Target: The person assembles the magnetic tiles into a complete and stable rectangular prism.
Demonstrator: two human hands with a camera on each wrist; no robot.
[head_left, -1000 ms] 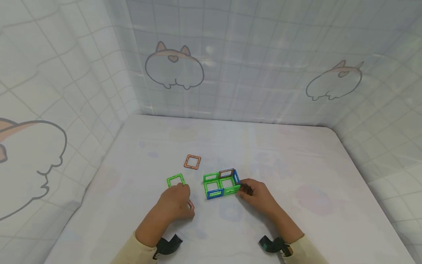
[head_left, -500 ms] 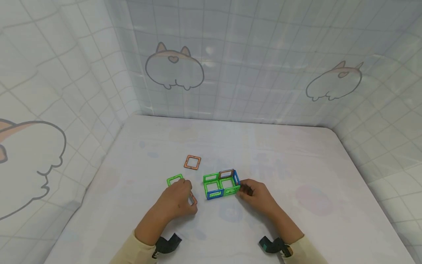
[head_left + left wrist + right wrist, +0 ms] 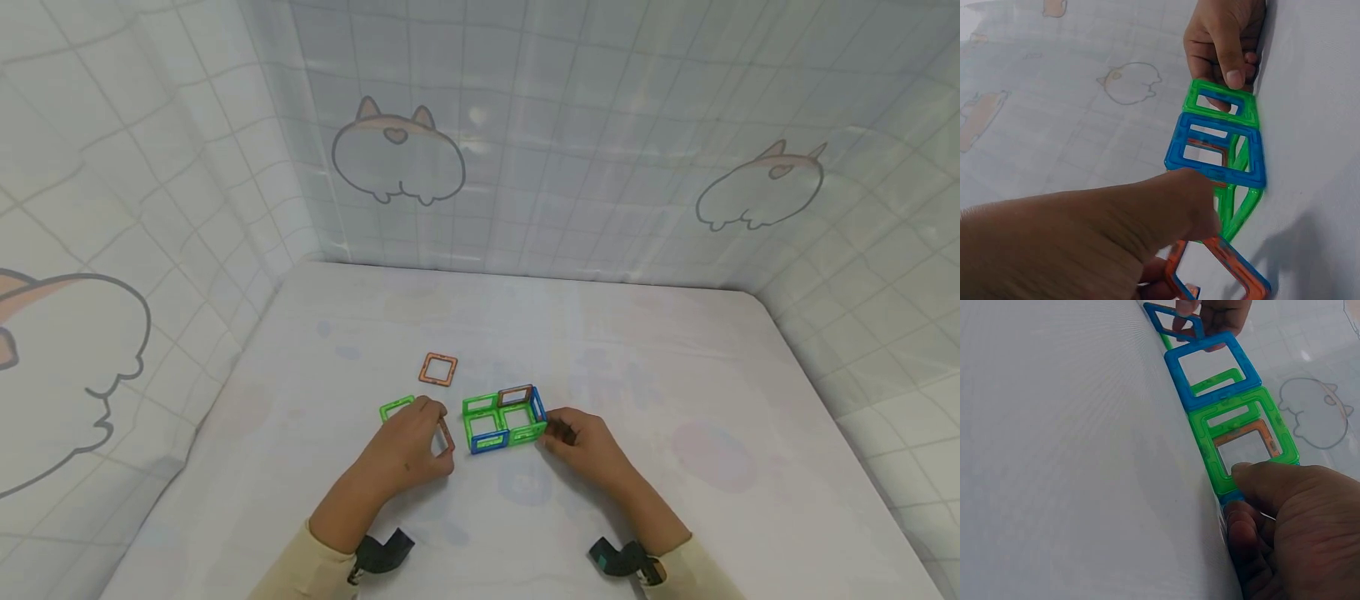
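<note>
Between the thumb and fingers of my left hand (image 3: 405,446) an orange square magnetic tile (image 3: 1238,269) is held on edge, with blue along one side. It tilts just left of a low open-topped box (image 3: 525,432) built of green, blue and orange magnetic tiles. My right hand (image 3: 588,446) grips the right end of this box. In the right wrist view its thumb lies on a green front tile (image 3: 1210,453) while the fingers reach round the corner. A loose green tile (image 3: 397,403) lies partly hidden behind my left hand.
Another orange square tile (image 3: 442,357) lies flat on the white cloth-covered table (image 3: 637,350), behind and left of the box. Tile-patterned curtains with animal drawings (image 3: 397,158) surround the table at the back and sides.
My left hand has shifted slightly to the right with the orange tile, nearer the box, and the tile shows more upright. The right hand and the box stay in place.
</note>
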